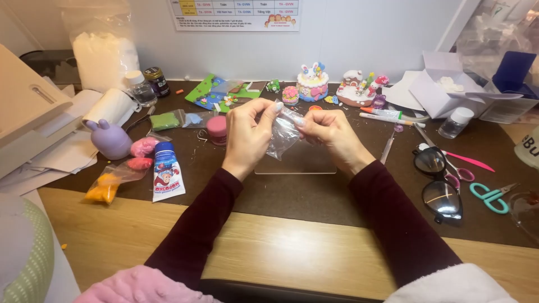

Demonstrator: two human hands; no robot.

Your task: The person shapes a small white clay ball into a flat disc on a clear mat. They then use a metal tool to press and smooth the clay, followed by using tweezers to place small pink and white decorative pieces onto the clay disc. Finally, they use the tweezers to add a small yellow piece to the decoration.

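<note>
Small clear crinkled plastic bag point(282, 134) held above the clear acrylic sheet point(296, 160) — left hand point(247, 137) and right hand point(331, 134) both pinch its top edge, fingers clamped. Opening step, I'd judge — next needs edges peeled apart.

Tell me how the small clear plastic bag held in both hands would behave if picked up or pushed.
The clear plastic bag is probably floppy: it hangs crumpled between the left hand and right hand. It looks very light, being thin film with no visible contents. Its glossy surface suggests it may be slippery, so a push would likely crumple or slide it.
</note>
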